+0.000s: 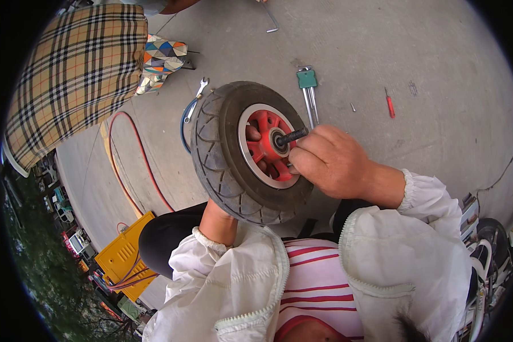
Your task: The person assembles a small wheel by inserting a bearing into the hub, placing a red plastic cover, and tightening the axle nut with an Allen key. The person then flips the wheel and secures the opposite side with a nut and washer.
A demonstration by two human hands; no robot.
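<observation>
A small scooter-like wheel [222,131] with a black treaded tyre and a red spoked hub is tilted up in front of my lap. From its centre bearing sticks a dark threaded axle [293,135]. My left hand [253,134] reaches behind the wheel and grips it; some fingertips show through the gaps between the spokes, the rest is hidden. Close to the axle, at the rim's right side, my right hand [332,159] has its fingers pinched together against the red hub. What they pinch is mostly covered by the fingers.
On the concrete floor lie a hex key set [306,80] in a green holder, a red screwdriver [390,106], a loose hex key [273,28] and a wrench [203,85]. A red hose [145,148] runs toward a yellow metal panel [122,251]. Plaid cloth [85,62] covers something at upper left.
</observation>
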